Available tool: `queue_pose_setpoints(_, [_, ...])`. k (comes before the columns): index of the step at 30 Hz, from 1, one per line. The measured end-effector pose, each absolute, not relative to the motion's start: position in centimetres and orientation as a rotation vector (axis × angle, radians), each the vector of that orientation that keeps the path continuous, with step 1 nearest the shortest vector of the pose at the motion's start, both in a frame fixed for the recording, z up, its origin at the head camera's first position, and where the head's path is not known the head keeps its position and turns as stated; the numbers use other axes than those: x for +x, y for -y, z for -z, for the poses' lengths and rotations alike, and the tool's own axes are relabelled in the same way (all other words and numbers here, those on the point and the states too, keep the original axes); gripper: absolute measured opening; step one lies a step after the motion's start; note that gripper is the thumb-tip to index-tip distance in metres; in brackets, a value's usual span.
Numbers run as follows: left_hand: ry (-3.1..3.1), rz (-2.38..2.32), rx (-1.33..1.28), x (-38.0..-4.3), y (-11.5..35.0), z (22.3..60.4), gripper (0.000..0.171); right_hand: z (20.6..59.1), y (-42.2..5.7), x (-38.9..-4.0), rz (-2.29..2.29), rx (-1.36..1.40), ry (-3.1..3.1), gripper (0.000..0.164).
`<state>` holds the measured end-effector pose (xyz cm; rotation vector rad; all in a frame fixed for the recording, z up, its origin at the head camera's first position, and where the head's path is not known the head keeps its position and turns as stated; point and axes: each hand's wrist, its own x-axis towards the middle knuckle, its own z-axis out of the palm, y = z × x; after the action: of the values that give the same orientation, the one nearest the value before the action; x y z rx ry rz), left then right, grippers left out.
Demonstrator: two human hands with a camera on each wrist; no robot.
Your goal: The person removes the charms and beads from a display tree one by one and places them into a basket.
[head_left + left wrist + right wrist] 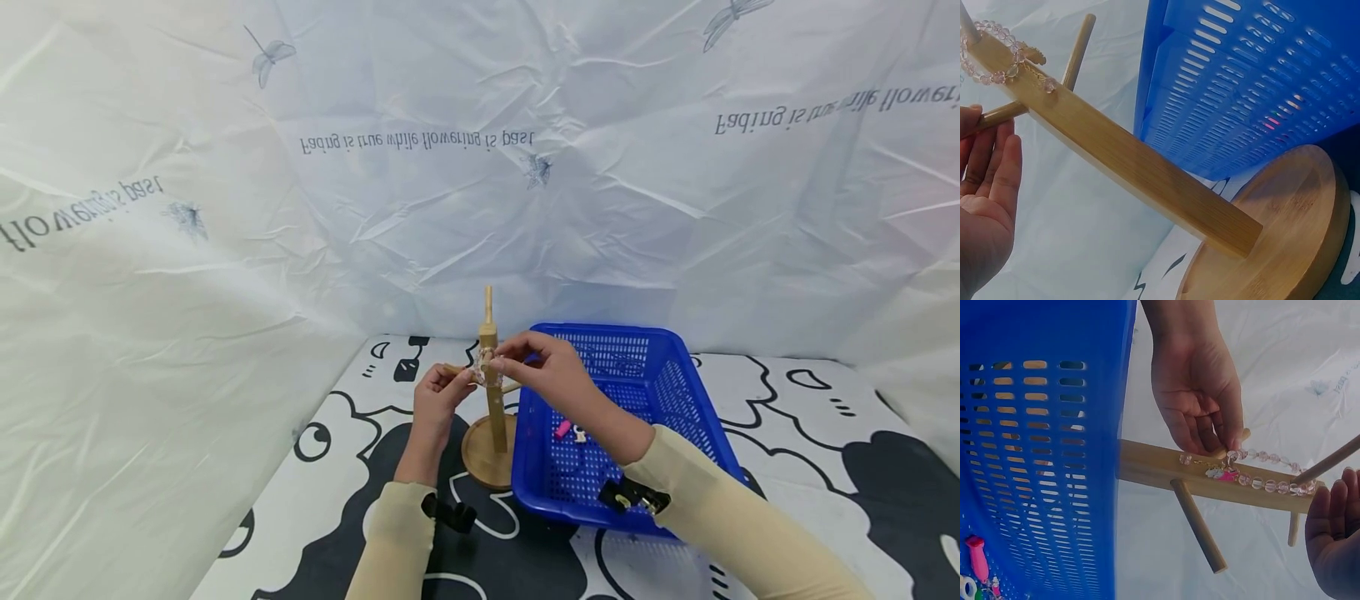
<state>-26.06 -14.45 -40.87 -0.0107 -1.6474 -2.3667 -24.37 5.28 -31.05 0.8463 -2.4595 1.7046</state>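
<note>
A wooden jewellery stand (496,417) with a round base and several side pegs stands upright. Over one of its pegs hangs a bracelet of clear pink beads (1266,483) with a pink charm, lying along the post. My left hand (988,187) pinches a side peg (1002,115) between thumb and fingers; in the right wrist view its thumb tip is right at the beads. From the other side my right hand (551,375) reaches across to the upper post, thumb and index finger close together at the bracelet. Whether they pinch it I cannot tell.
A blue perforated basket (705,417) stands close to the stand on its right, under my right forearm. Inside lie a pink item (977,557) and other small trinkets. The table has a black-and-white cartoon cover (330,500), and a printed white sheet (480,208) hangs behind.
</note>
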Motion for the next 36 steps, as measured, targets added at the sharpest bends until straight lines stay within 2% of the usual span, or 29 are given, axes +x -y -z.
queue_pose_setpoints(5, [1.641, 2.368, -0.014, -26.1, 14.4, 40.7, 0.009, 31.3, -5.3, -25.1, -1.683, 0.767, 2.497, 0.024])
queue_pose_setpoints(12, [1.661, 2.372, -0.032, -26.2, 14.5, 41.0, 0.022, 32.2, -4.7, -25.6, -1.680, 0.698, 2.482, 0.023])
queue_pose_setpoints(20, [1.671, 2.355, -0.034, -26.2, 14.6, 41.0, 0.013, 32.8, -3.8, -26.2, -1.669, 0.578, 2.492, 0.024])
queue_pose_setpoints(27, [1.657, 2.373, -0.038, -26.1, 14.4, 40.9, 0.022, 33.0, -3.5, -26.3, -1.725, 0.531, 2.472, 0.021])
queue_pose_setpoints(36, [1.642, 2.378, -0.047, -26.2, 14.5, 41.0, 0.023, 33.0, -3.0, -26.2, -1.745, 0.454, 2.475, 0.019])
